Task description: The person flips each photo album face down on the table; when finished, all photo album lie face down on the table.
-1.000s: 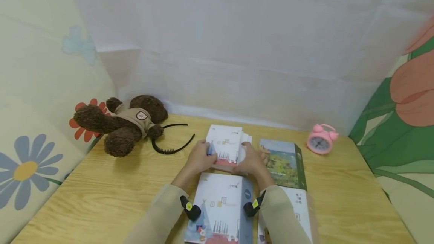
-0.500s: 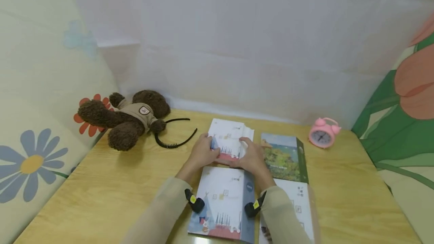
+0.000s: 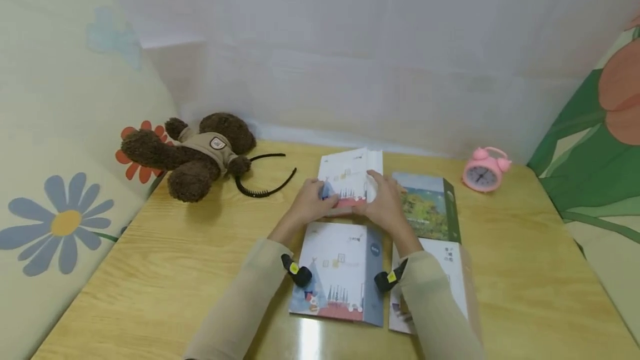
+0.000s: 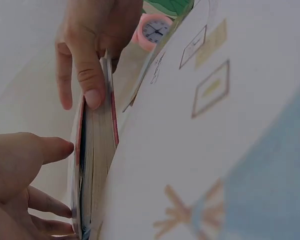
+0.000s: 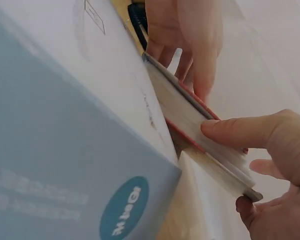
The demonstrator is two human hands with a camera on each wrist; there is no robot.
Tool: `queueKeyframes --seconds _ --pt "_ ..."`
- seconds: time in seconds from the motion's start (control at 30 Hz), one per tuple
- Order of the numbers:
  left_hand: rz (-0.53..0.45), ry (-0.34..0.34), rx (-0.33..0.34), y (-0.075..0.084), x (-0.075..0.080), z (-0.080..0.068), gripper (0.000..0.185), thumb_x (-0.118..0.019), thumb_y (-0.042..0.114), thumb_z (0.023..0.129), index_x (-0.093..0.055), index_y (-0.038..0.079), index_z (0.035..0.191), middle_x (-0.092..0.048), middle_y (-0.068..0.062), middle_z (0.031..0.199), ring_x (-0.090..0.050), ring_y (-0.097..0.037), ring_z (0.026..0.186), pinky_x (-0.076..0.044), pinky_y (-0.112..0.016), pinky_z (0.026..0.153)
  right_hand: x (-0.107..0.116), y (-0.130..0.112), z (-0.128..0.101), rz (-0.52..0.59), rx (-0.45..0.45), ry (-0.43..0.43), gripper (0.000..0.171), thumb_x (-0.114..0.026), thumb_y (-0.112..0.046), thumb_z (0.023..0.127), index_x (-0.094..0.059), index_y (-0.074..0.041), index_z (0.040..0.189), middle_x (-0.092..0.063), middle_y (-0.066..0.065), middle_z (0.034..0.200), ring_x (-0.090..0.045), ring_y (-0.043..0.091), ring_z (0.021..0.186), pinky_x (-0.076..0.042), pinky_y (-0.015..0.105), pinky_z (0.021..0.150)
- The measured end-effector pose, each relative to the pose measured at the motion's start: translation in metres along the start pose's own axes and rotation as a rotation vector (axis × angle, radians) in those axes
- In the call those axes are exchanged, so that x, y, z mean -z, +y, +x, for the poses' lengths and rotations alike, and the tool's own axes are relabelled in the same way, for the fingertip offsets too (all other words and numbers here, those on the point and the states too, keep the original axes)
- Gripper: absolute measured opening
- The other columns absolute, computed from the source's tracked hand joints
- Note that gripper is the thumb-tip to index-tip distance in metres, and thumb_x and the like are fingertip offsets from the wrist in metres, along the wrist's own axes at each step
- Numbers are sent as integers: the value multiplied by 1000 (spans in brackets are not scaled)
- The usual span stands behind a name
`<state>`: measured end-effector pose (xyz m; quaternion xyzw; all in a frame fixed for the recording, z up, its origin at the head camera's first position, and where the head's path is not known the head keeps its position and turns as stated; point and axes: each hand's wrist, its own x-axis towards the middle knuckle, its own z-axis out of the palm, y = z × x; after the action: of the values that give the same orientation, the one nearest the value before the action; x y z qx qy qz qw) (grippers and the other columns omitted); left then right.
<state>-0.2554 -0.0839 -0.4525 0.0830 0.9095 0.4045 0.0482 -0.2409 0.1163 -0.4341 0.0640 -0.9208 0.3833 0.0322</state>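
Note:
A thick white hardcover book (image 3: pixel 344 171) with a tent picture and a red lower band is between both hands at the middle back of the table. My left hand (image 3: pixel 306 204) grips its left edge, thumb over the cover. From the right side my right hand (image 3: pixel 386 205) holds it, with the thumb (image 5: pixel 230 131) pressed on the page edges and a fingertip at the cover corner. In the wrist views the book stands tilted, its pages (image 4: pixel 96 145) slightly parted from the covers. Just in front lies a larger, box-like white item (image 3: pixel 330 271) with a matching picture and blue side.
To the right lie a book with a landscape cover (image 3: pixel 425 204) and a white book (image 3: pixel 445 263), partly under the right sleeve. A pink alarm clock (image 3: pixel 483 171) stands at back right. A brown plush toy (image 3: pixel 200 154) and a black headband (image 3: pixel 257 192) lie at back left.
The head view has tipped downward, so everything sits higher in it. The book's upper cover looks more tilted, with more white showing at its right side. Both hands stay on it.

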Motion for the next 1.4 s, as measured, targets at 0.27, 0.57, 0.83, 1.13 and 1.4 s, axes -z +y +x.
queueKeyframes --seconds 0.27,0.57,0.83,1.13,1.4 --pt "-83 -27 -14 1 -3 -12 45 -57 37 100 -58 -4 120 -61 -16 103 -60 -26 86 -53 -36 74 -7 -16 -6 -8 134 32 86 -91 -18 67 -51 3 141 -42 29 146 -40 47 131 -28 65 106" --pt "-120 -138 46 2 -5 -17 65 -36 51 105 -47 -2 140 -60 -20 120 -59 -30 102 -53 -42 81 -10 -33 -12 -76 208 38 83 -91 -14 68 -52 6 139 -37 24 152 -40 44 135 -22 73 105" --pt "-328 -175 34 12 -9 -11 55 -27 51 107 -59 7 97 -57 -8 84 -54 -23 81 -45 -33 72 -6 -33 -14 50 261 4 104 -89 -1 68 -29 2 154 -32 25 155 -37 42 138 -30 51 113" --pt "-341 -181 -7 21 -4 -3 67 -22 66 101 -53 11 80 -52 -4 71 -47 -21 66 -39 -31 62 -6 -28 -12 75 290 -9 106 -88 -3 72 -23 4 154 -29 22 157 -60 37 108 -52 43 92" --pt "-361 -124 13 37 6 3 76 -44 70 94 -50 9 139 -65 -14 102 -62 -26 86 -53 -39 72 -12 -25 -12 156 262 11 113 -90 -10 72 -17 -6 158 -44 22 146 -55 37 115 -50 50 92"
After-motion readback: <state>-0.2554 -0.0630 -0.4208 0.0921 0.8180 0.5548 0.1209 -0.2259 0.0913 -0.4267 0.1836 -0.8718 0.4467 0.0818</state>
